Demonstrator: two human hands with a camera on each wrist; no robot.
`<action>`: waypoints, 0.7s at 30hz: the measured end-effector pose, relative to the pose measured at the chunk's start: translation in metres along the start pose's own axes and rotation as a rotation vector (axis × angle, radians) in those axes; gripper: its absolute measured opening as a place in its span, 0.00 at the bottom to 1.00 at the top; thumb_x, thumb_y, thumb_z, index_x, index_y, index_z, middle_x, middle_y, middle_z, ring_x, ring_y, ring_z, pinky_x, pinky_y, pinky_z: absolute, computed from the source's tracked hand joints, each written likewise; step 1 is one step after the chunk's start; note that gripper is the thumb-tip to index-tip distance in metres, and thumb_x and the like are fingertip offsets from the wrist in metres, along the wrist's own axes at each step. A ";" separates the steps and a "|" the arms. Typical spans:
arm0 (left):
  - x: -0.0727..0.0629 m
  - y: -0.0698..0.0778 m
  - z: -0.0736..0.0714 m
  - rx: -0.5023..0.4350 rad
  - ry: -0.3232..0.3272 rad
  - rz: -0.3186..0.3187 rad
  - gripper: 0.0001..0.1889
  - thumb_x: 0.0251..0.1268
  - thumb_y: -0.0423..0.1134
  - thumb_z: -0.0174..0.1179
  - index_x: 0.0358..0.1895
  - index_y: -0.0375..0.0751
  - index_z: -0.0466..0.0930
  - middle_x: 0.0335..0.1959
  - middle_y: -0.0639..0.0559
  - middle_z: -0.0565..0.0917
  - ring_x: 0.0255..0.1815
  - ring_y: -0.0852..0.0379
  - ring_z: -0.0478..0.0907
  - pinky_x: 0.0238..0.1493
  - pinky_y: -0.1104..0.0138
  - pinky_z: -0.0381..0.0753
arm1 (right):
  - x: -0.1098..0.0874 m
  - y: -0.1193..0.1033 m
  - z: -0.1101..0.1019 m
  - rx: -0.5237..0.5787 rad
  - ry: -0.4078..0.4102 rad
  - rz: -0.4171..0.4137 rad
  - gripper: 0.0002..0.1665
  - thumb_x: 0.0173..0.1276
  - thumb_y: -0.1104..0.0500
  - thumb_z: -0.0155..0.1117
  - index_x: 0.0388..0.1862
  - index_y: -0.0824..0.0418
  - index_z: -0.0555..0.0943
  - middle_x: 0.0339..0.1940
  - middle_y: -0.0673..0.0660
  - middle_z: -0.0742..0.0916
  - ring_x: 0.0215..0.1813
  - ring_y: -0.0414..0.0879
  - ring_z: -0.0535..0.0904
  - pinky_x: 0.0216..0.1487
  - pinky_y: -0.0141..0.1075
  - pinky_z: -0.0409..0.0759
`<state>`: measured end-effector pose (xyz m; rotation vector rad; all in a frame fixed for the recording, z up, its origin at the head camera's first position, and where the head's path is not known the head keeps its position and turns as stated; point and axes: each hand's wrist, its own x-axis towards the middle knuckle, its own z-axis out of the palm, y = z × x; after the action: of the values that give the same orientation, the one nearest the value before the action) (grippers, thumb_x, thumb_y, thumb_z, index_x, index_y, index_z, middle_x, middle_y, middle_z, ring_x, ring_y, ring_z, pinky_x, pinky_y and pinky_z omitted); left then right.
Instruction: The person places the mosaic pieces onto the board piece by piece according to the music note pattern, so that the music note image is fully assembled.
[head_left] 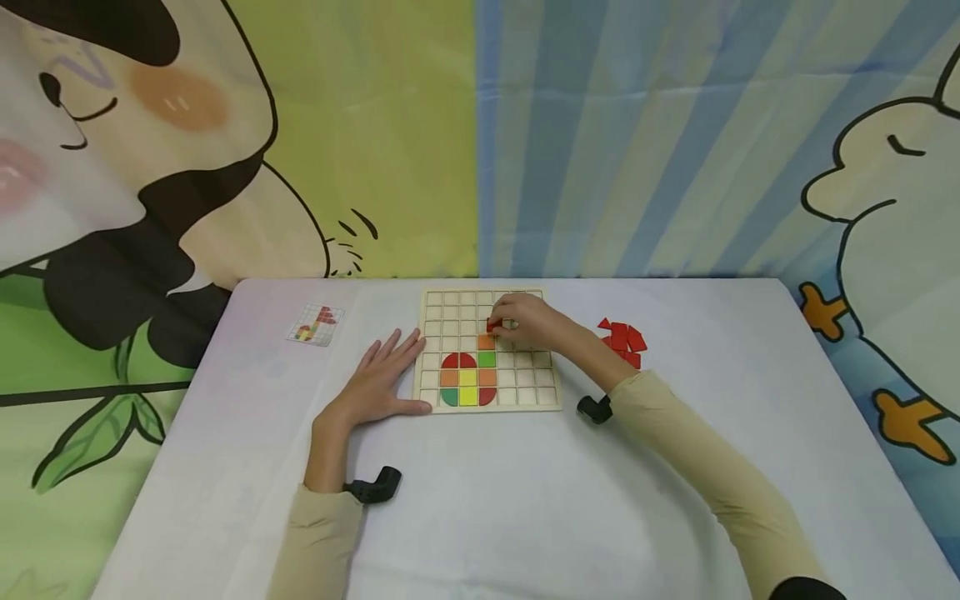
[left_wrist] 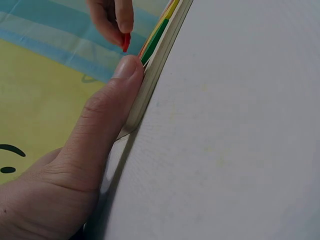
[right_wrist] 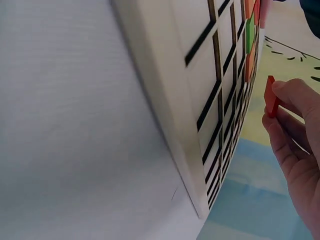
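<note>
Currently, the right hand (head_left: 528,321) pinches 1 red piece (right_wrist: 271,97) over the gridded board (head_left: 525,377), near the worktop's (head_left: 480,500) far edge. The left hand (head_left: 382,383), fingers spread, touches the board's left edge; too light a press might let it skid, and a slack pinch could drop the piece askew.

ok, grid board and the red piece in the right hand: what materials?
Grid board: probably wood, matte; pale tan edge, no gloss. Red piece: painted wood or plastic, can't tell which; smooth-looking, evenly coloured, flat faces.
</note>
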<state>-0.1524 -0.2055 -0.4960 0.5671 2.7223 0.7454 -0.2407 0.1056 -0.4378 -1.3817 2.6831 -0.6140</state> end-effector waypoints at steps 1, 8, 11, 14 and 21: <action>0.000 0.000 0.000 0.001 -0.001 0.002 0.61 0.52 0.65 0.75 0.85 0.45 0.50 0.87 0.50 0.48 0.88 0.42 0.35 0.85 0.45 0.33 | 0.005 0.002 0.002 0.012 -0.017 0.006 0.07 0.70 0.65 0.70 0.44 0.67 0.89 0.44 0.61 0.89 0.49 0.55 0.85 0.54 0.46 0.86; 0.002 0.000 0.001 0.031 0.009 -0.001 0.61 0.52 0.65 0.75 0.84 0.45 0.51 0.87 0.50 0.48 0.88 0.43 0.36 0.85 0.44 0.34 | 0.020 0.010 0.011 -0.005 -0.073 -0.060 0.08 0.73 0.65 0.66 0.45 0.68 0.89 0.45 0.62 0.89 0.50 0.55 0.84 0.61 0.47 0.82; 0.002 0.000 0.001 0.034 0.000 -0.002 0.61 0.52 0.66 0.74 0.85 0.45 0.50 0.87 0.50 0.47 0.88 0.43 0.36 0.86 0.45 0.34 | 0.021 0.011 0.013 -0.020 -0.080 -0.065 0.08 0.73 0.65 0.66 0.45 0.68 0.89 0.45 0.62 0.89 0.51 0.56 0.84 0.62 0.47 0.82; 0.001 0.000 0.001 0.027 -0.003 -0.002 0.61 0.52 0.65 0.75 0.85 0.45 0.50 0.87 0.50 0.47 0.88 0.43 0.36 0.86 0.45 0.33 | 0.022 0.012 0.013 -0.020 -0.085 -0.052 0.09 0.73 0.64 0.67 0.45 0.67 0.89 0.45 0.61 0.90 0.52 0.55 0.85 0.64 0.48 0.81; 0.001 0.000 0.000 0.018 0.004 -0.005 0.61 0.52 0.65 0.75 0.85 0.45 0.50 0.87 0.50 0.47 0.88 0.42 0.35 0.86 0.45 0.32 | 0.023 0.011 0.013 0.004 -0.090 -0.020 0.09 0.73 0.64 0.67 0.46 0.68 0.89 0.48 0.62 0.90 0.55 0.57 0.85 0.67 0.49 0.80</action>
<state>-0.1530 -0.2053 -0.4958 0.5640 2.7357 0.7216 -0.2597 0.0886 -0.4507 -1.4017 2.5996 -0.5452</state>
